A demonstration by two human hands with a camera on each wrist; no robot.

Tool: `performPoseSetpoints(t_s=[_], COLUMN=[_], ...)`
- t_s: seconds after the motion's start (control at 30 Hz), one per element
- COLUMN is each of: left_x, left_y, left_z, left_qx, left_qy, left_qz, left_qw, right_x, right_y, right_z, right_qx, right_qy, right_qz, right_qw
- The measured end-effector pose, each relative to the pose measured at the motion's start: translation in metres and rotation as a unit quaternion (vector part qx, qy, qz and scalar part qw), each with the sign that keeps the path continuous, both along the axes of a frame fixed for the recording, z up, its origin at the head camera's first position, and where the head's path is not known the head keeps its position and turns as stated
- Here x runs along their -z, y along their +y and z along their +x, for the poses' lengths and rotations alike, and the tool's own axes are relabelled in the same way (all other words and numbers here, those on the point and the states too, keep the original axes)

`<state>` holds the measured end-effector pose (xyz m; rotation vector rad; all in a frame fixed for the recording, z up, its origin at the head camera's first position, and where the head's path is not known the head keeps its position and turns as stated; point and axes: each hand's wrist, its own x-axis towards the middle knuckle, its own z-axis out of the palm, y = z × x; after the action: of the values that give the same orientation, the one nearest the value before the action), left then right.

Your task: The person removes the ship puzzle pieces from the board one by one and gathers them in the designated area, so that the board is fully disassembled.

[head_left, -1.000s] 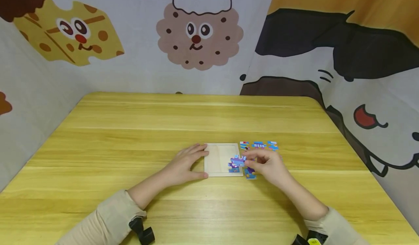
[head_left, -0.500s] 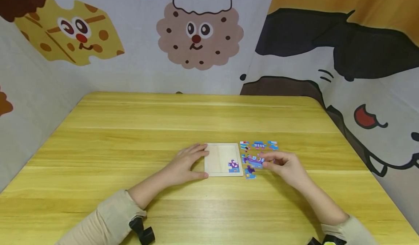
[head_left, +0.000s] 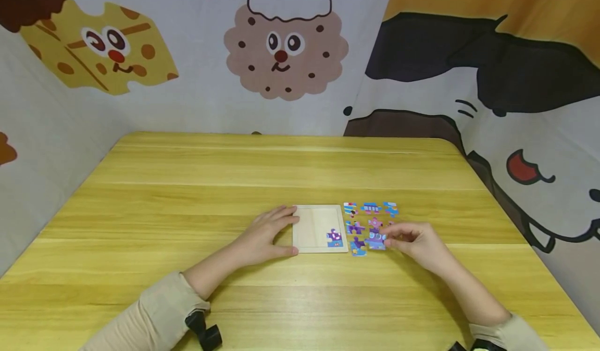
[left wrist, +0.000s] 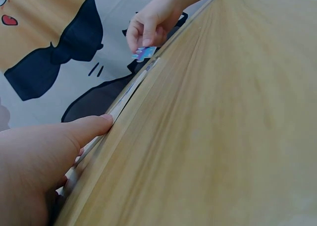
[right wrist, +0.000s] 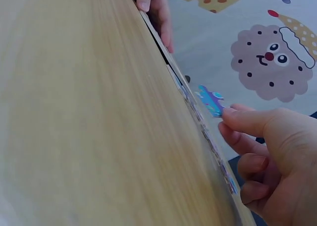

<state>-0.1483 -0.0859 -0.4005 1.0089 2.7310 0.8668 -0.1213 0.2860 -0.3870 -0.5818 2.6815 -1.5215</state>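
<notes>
A shallow wooden puzzle tray [head_left: 311, 228] lies on the table in the head view, with one purple-and-blue piece [head_left: 335, 238] in its lower right corner. My left hand [head_left: 264, 236] rests at the tray's left edge, its thumb by the lower corner and its fingers by the upper one. Thumb and fingertips of my right hand [head_left: 417, 244] pinch a purple-blue puzzle piece [head_left: 376, 240], raised off the table in the right wrist view. Loose puzzle pieces [head_left: 358, 247] lie close by, to the right of the tray; the right hand partly covers some.
The wooden table [head_left: 234, 168] stretches out around the tray and pieces. Behind it hangs a cloth backdrop [head_left: 187, 106] printed with cartoon figures.
My right hand has moved right, from over the tray's right edge to above the loose pieces, still pinching the puzzle piece. The piece has turned somewhat. The left hand and tray have stayed put.
</notes>
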Motion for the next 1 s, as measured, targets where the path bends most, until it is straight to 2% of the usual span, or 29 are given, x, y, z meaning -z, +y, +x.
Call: performPoseSetpoints(t_s=[0.2,0.4,0.67,0.77,1.0], left_x=[0.0009,0.001,0.0021,0.0026,0.0026], left_y=[0.0002,0.0004,0.0003,0.0001,0.0006], left_z=[0.0003,0.0006,-0.0006,-0.001,-0.0004], left_qx=[-0.001,-0.002,-0.002,-0.001,0.0], left_qy=[0.001,0.002,0.006,0.007,0.009], left_qz=[-0.002,-0.003,-0.006,-0.005,-0.005], left_qw=[1.0,1.0,1.0,1.0,0.9999], right_x=[0.0007,0.0026,-0.0001,-0.0027,-0.0035], right_y=[0.0044,0.0074,0.0044,0.002,0.0005], right_z=[0.001,-0.0006,-0.0008,0.0,0.0045], right_qx=[-0.015,-0.003,0.028,0.032,0.038], right_qy=[-0.046,-0.052,-0.056,-0.046,0.011], right_qz=[0.02,0.043,0.097,0.121,0.186], right_qw=[0.9986,0.9977,0.9933,0.9911,0.9818])
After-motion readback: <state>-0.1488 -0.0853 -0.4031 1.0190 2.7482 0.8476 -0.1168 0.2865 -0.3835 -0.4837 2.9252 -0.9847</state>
